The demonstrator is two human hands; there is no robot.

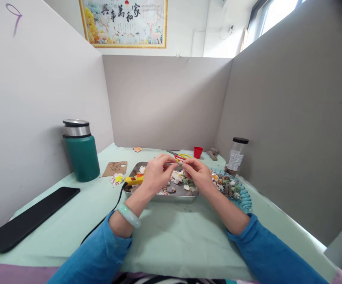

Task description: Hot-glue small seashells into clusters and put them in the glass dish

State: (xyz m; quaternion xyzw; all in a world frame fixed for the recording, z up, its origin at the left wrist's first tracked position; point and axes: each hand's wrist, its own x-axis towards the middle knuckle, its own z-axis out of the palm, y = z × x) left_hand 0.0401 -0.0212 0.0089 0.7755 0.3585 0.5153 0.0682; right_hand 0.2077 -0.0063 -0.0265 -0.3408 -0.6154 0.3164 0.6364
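left hand (156, 173) and right hand (197, 173) each pinch tight on one small piece (179, 163); tray (159, 197) just below the pinch; bracing wrists should steady it.

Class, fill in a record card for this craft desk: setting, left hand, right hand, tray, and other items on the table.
Setting: green-covered table inside grey partition walls
Left hand: bangle on wrist, fingertips pinching a small piece, too small to identify
Right hand: pinching the same piece from the other side
Tray: metal tray of shells and stones, under both hands
On tray edge: yellow-handled tool with black cord
Right of tray: blue glass dish of shells, jar
Left: green flask
Behind: scissors, red cup
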